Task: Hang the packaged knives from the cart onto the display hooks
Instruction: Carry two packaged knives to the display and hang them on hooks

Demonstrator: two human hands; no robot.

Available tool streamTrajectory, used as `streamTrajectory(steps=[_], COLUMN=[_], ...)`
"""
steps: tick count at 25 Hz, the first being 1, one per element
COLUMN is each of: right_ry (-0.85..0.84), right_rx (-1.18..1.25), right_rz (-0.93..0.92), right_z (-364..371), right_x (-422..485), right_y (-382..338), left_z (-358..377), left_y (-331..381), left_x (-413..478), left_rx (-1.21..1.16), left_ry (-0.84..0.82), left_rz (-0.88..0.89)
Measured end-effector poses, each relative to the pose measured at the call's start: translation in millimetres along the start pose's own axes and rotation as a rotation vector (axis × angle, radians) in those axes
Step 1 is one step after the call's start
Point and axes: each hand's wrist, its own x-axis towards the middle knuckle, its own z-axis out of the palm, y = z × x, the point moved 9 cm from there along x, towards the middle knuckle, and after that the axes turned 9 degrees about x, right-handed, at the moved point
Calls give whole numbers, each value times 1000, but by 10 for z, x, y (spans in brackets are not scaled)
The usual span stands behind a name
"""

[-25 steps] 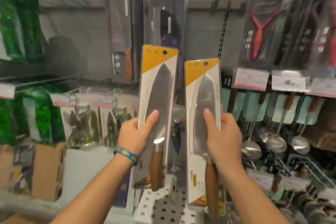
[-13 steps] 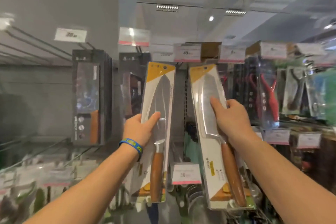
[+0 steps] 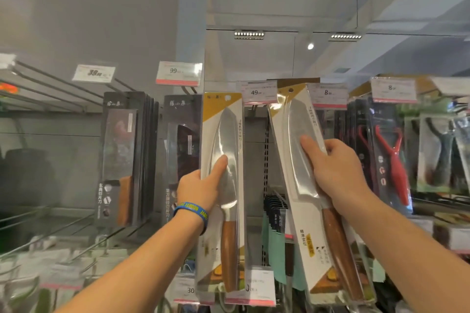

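Observation:
Two packaged knives with wooden handles and yellow-topped white cards are held up before the display wall. My left hand (image 3: pixel 201 189) grips the left package (image 3: pixel 223 134) upright by its left edge, thumb across the blade. My right hand (image 3: pixel 333 168) grips the right package (image 3: pixel 295 134), which tilts with its top leaning left. Its hang hole sits just right of the 49 price tag (image 3: pixel 256 93). That tag's hook is mostly hidden behind the packages. The cart is out of view.
Black boxed knives (image 3: pixel 122 160) (image 3: pixel 180 150) hang to the left under 39 and 99 tags. Bare hook rods (image 3: pixel 58 89) jut out at far left. Red peelers (image 3: pixel 391 160) hang at right under tags marked 8. Teal-carded utensils (image 3: pixel 274 231) hang below.
My view has tilted upward, showing more ceiling. Both hands have lifted their packages higher toward the top row, and the right package now reaches the 49 tag.

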Motion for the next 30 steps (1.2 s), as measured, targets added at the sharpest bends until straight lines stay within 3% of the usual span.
streamTrajectory(steps=[5, 12, 18, 23, 30], right_ry=[-33, -26, -6, -71, 31], right_rx=[39, 109, 132, 111, 194], right_rz=[-22, -56, -52, -75, -26], right_z=[0, 155, 217, 315, 146], right_x=[128, 201, 166, 54, 199], right_y=[-32, -62, -54, -100, -175], left_z=[-119, 218, 278, 341, 501], left_y=[-167, -77, 117, 151, 164], left_x=[-63, 101, 246, 334, 422], left_rx=[-13, 66, 45, 7, 49], left_ry=[96, -16, -3, -61, -100], left_rz=[21, 107, 208, 192, 132])
